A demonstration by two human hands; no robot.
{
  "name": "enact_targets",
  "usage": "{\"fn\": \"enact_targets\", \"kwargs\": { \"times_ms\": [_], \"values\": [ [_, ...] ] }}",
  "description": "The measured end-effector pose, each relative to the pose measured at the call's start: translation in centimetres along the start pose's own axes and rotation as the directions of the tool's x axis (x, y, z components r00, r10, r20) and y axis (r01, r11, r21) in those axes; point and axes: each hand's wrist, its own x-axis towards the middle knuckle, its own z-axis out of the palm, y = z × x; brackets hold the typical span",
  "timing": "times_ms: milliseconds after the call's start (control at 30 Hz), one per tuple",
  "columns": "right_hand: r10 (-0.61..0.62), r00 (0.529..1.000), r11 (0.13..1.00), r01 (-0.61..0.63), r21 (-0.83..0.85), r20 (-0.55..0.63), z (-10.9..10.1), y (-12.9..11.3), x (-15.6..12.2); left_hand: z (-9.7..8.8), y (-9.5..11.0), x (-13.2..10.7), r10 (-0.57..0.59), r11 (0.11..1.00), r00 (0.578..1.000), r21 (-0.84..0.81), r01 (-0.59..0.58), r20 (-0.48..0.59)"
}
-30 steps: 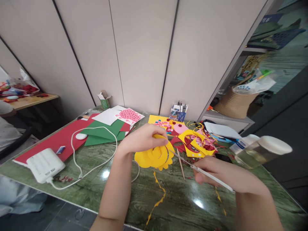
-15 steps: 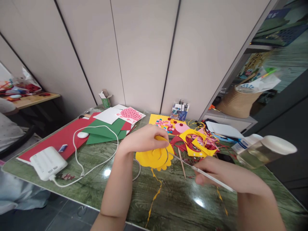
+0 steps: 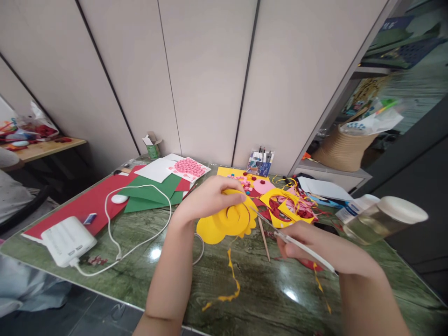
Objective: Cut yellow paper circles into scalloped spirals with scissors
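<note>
Yellow paper spiral left of scissors; left hand pinches its far edge, likely steadying the rim; right hand clamped on scissors (some fingers hidden).

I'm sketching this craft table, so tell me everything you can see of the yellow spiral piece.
The yellow spiral piece looks like paper or thin card, with curved bands winding inward. Its lower-left part is smooth and rounded; its lower-right edge is scalloped. The left hand holds it near the top, hiding part of it, over the green table. The scissors in the right hand point at its right edge; whether the blades touch it is unclear.
</note>
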Motion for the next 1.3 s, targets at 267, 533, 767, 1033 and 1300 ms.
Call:
{"fn": "enact_targets", "kwargs": {
  "times_ms": [267,533,767,1033,1300],
  "values": [
    [-0.207,0.96,0.935,0.25,0.25,-0.186,0.9,0.4,0.9,1.7,0.3,1.1,0.035,0.967,0.955,-0.231,-0.107,-0.296],
    [-0.195,0.958,0.929,0.249,0.275,-0.21,0.7,0.3,0.6,2.8,0.8,1.6,-0.036,0.899,0.911,-0.411,-0.15,-0.411],
    [-0.233,0.935,0.905,0.309,0.294,-0.266,1.2,0.8,1.1,3.7,1.0,2.0,-0.039,0.864,0.912,-0.472,-0.175,-0.409],
    [-0.2,0.919,0.898,0.311,0.312,-0.34,1.4,0.1,1.3,4.5,1.4,2.3,-0.054,0.813,0.906,-0.545,-0.204,-0.419],
    [-0.205,0.892,0.886,0.344,0.311,-0.402,2.1,0.1,1.9,4.8,1.1,2.5,-0.079,0.802,0.9,-0.563,-0.198,-0.428]
  ]
}}
